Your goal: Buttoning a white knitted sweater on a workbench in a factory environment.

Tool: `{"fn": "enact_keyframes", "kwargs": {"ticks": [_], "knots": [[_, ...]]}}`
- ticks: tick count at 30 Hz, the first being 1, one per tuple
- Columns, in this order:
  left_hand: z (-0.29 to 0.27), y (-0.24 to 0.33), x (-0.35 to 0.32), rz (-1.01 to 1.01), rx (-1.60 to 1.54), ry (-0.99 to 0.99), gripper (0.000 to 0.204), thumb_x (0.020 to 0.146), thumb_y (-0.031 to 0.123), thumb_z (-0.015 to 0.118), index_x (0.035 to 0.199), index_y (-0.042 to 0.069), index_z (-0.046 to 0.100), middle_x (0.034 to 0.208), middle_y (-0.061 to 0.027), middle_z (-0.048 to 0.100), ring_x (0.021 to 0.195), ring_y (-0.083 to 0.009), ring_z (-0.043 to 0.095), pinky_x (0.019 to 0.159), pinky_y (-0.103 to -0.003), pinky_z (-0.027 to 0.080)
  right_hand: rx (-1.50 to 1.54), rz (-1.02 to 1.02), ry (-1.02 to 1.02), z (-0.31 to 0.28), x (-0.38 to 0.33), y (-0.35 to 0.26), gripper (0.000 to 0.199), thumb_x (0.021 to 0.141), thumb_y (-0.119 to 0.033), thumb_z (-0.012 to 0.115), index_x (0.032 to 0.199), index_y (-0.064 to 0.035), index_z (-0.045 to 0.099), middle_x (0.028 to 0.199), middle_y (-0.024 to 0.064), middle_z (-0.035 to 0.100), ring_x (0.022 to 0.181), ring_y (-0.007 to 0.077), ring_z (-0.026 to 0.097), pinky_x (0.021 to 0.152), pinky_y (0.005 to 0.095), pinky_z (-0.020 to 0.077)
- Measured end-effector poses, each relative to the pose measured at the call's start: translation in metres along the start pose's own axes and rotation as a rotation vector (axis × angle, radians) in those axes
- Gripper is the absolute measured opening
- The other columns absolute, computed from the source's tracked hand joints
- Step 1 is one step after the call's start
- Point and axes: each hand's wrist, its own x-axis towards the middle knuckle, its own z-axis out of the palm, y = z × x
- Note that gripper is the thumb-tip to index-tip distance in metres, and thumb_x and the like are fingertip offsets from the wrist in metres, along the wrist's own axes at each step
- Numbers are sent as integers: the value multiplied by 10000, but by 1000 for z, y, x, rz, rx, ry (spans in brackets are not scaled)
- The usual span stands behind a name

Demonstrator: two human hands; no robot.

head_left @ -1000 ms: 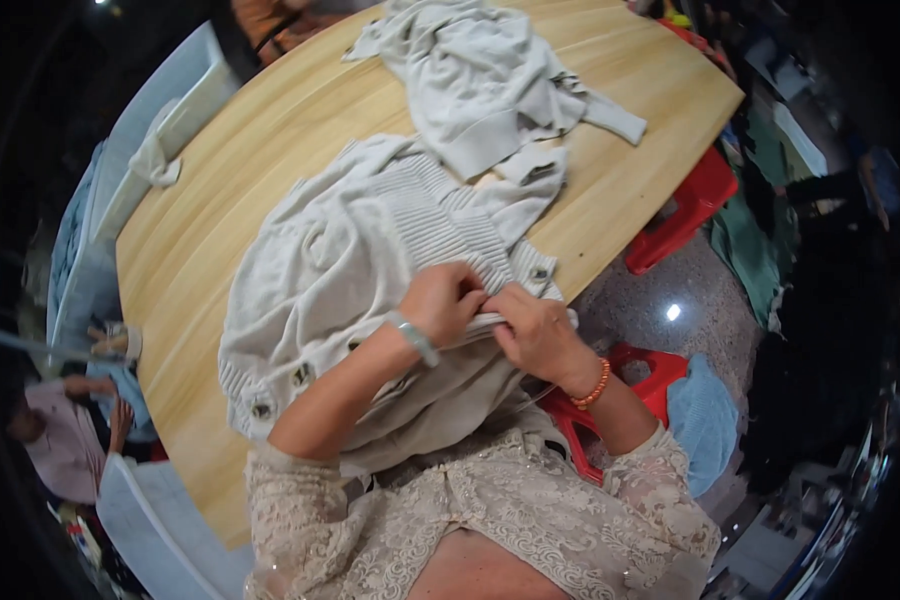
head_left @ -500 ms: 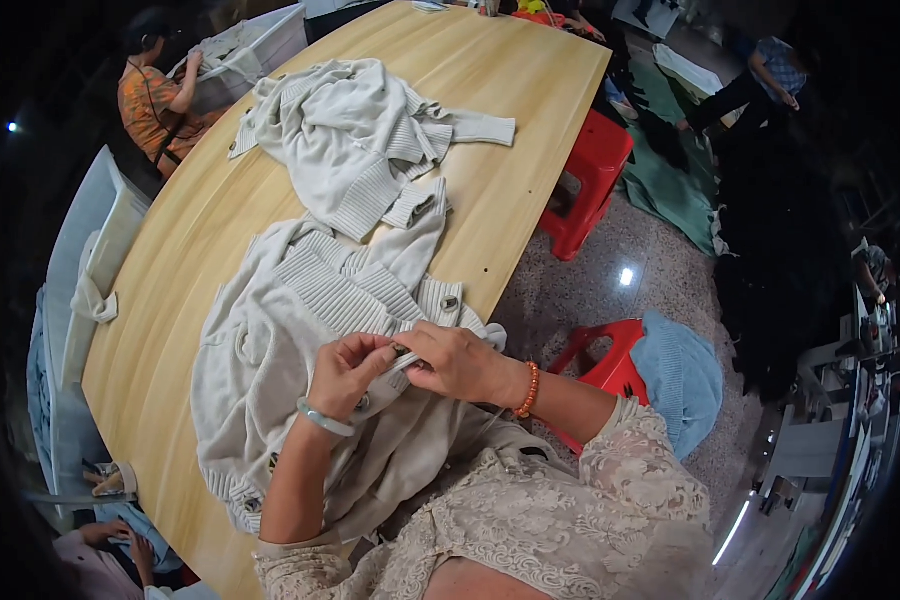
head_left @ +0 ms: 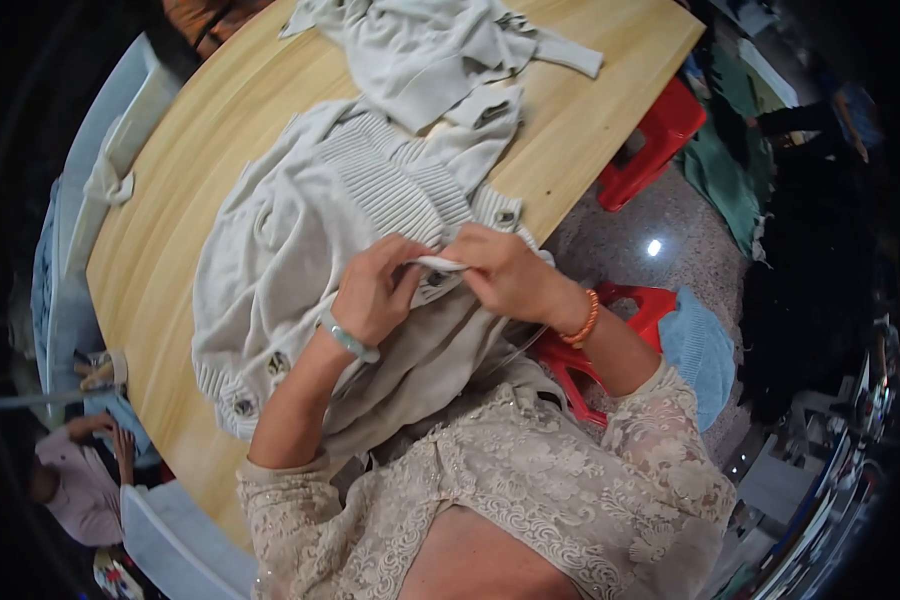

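A cream knitted cardigan (head_left: 280, 240) with ribbed bands and dark buttons lies bunched over the table edge in front of me. My left hand (head_left: 375, 290) pinches the ribbed button band between thumb and fingers. Close beside it on the right, my right hand (head_left: 505, 270) grips the same band, which is folded up into a narrow ridge between both hands. A button (head_left: 435, 279) shows just below that ridge. Another button (head_left: 506, 217) sits on the band beyond my right hand. Further buttons show on the lower left part of the cardigan.
A second cream cardigan (head_left: 420, 50) lies farther up the wooden table (head_left: 160, 260). Red stools (head_left: 660, 140) stand to the right, one with a light blue knit (head_left: 698, 350) on it. White bins (head_left: 120, 130) line the left side, and a person (head_left: 80, 480) handles blue fabric at lower left.
The view has shifted, so the table and cardigans sit higher in the picture. My hands have moved slightly apart along the band, and a button now shows beneath them.
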Motion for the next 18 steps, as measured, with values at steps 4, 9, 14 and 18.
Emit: {"fn": "enact_keyframes", "kwargs": {"ticks": [4, 9, 14, 18], "knots": [[-8, -10, -1, -146, -394, -131, 154, 893, 73, 629, 1007, -30, 635, 846, -37, 658, 718, -68, 549, 611, -250, 449, 387, 209, -128, -9, 3, 1, 173, 824, 21, 622, 993, 29, 657, 807, 19, 593, 749, 76, 562, 618, 243, 449], [-20, 1, -4, -306, -778, -226, 166, 915, 159, 663, 998, 15, 653, 795, 33, 625, 563, 17, 447, 456, -160, 303, 805, 591, -93, -3, 8, -2, 186, 879, -141, 714, 984, 0, 655, 723, -37, 610, 601, 10, 543, 525, 163, 442], [-19, 10, -22, -313, -751, -35, 140, 923, 129, 629, 990, 11, 661, 803, 45, 626, 654, -12, 498, 553, -179, 379, 558, 407, 69, 1, 21, -32, 521, 795, -100, 737, 1264, -30, 520, 1071, 28, 553, 771, 73, 549, 683, 219, 472], [-22, 22, -42, 41, -310, 98, 362, 836, 194, 725, 1125, 9, 608, 949, -70, 634, 861, -181, 596, 762, -302, 460, -40, 205, -268, -8, 21, -49, 219, 758, -102, 723, 881, 17, 586, 683, 130, 531, 610, 184, 552, 591, 302, 457]]}}
